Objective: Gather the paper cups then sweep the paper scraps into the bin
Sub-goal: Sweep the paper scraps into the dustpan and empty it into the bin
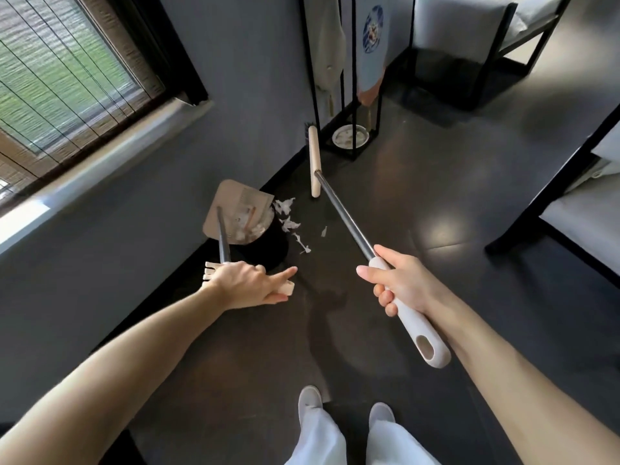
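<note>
My left hand (246,283) grips the beige handle of a long-handled dustpan (235,213), index finger stretched out. The tan pan is tipped over a black bin (268,245) by the wall, with white paper scraps inside the bin's mouth. More white scraps (290,221) lie on the dark floor just right of the bin. My right hand (397,283) holds the white grip of a broom; its metal pole runs up-left to the pale broom head (314,161) on the floor beyond the scraps. No paper cups are visible.
A grey wall and window with a blind stand to the left. A black metal rack (349,142) with a white dish at its base stands at the back. Black-framed furniture (523,226) lies to the right. My feet in pale shoes (310,399) are below.
</note>
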A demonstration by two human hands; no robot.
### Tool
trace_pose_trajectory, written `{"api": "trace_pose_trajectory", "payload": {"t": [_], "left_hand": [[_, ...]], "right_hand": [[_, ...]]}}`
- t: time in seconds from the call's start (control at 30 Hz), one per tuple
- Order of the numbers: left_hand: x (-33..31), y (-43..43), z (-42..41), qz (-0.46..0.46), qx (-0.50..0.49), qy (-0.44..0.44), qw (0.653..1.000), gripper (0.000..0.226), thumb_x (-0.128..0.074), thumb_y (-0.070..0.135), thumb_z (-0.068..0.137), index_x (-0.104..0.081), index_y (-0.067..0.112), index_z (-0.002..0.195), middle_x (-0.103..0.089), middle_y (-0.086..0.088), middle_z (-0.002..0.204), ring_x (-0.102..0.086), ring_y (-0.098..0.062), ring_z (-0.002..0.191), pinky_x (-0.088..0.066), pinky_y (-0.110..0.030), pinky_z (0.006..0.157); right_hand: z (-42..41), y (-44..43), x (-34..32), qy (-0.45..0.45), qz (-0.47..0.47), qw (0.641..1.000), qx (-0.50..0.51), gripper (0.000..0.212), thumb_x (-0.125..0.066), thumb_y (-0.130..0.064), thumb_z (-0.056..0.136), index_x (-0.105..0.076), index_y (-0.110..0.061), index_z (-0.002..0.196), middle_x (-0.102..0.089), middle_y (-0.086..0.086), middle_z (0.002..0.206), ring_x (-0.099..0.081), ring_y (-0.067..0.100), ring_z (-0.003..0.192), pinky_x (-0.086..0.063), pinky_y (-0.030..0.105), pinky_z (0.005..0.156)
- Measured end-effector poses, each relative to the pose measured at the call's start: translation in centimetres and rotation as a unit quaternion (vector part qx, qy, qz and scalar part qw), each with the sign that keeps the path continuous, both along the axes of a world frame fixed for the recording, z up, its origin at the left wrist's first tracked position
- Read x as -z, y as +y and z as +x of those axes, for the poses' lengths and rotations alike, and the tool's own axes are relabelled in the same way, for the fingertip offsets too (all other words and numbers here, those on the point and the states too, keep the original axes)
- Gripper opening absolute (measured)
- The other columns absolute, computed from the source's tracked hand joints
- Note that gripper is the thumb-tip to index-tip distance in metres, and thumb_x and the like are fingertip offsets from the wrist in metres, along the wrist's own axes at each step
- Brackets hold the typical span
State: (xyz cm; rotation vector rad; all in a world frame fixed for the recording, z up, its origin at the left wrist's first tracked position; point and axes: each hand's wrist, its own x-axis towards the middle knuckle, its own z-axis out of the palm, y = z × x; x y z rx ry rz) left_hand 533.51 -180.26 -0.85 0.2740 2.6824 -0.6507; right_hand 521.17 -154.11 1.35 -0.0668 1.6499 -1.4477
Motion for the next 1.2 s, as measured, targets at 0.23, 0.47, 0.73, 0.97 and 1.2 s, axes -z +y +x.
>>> {"api": "trace_pose_trajectory", "payload": {"t": [0.23,0.47,0.73,0.97,1.2], "left_hand": [[-2.6,-1.9,-0.5,0.003,0.088,0.110,0.990,0.066,-0.018,0.065,0.094,-0.023,0.033,0.151,-0.065,-0.004,0.075,-0.069,-0.019,0.062,-0.037,-0.025,0.044],[-6.2,-1.9,1.2,0.080,0.042,0.230,0.969,0.071,-0.012,0.059,0.099,-0.062,0.018,0.129,-0.051,-0.006,0.047,-0.054,-0.029,0.031,-0.031,-0.022,0.027],[-9.8,1.1,3.9,0.039,-0.194,0.217,0.956,0.073,-0.007,0.072,0.081,0.001,0.045,0.149,-0.067,-0.002,0.107,-0.070,-0.034,0.086,-0.053,-0.043,0.055],[-15.1,4.3,9.0,0.242,-0.424,0.420,0.765,0.066,-0.026,0.070,0.087,-0.020,0.046,0.148,-0.066,-0.017,0.111,-0.063,-0.034,0.078,-0.054,-0.046,0.064],[-13.6,7.3,18.3,0.398,-0.546,0.499,0.543,0.080,-0.066,0.032,0.087,-0.017,0.049,0.149,-0.050,-0.008,0.140,-0.062,-0.028,0.103,-0.054,-0.039,0.088]], "right_hand": [[-0.8,-0.4,-0.1,-0.003,0.006,1.000,0.005,0.081,-0.072,-0.017,0.085,-0.025,-0.022,0.151,-0.052,-0.006,0.045,-0.042,0.006,0.037,-0.038,0.018,0.038],[-1.0,-1.2,-1.5,-0.002,-0.014,1.000,0.001,0.081,-0.071,-0.013,0.086,-0.024,-0.022,0.151,-0.050,-0.003,0.050,-0.040,0.006,0.037,-0.037,0.018,0.038],[-0.5,-0.2,-3.0,0.005,-0.039,0.998,-0.039,0.083,-0.070,-0.012,0.086,-0.021,-0.022,0.152,-0.052,-0.006,0.047,-0.040,0.005,0.038,-0.037,0.018,0.038],[1.7,1.9,-3.4,0.003,-0.017,0.997,-0.073,0.084,-0.069,-0.007,0.085,-0.020,-0.019,0.152,-0.052,0.001,0.063,-0.041,0.004,0.037,-0.036,0.016,0.036],[8.1,6.2,-2.0,-0.011,0.042,0.992,-0.122,0.079,-0.066,-0.003,0.087,-0.022,-0.019,0.151,-0.052,0.001,0.058,-0.041,0.004,0.036,-0.035,0.016,0.034]]}}
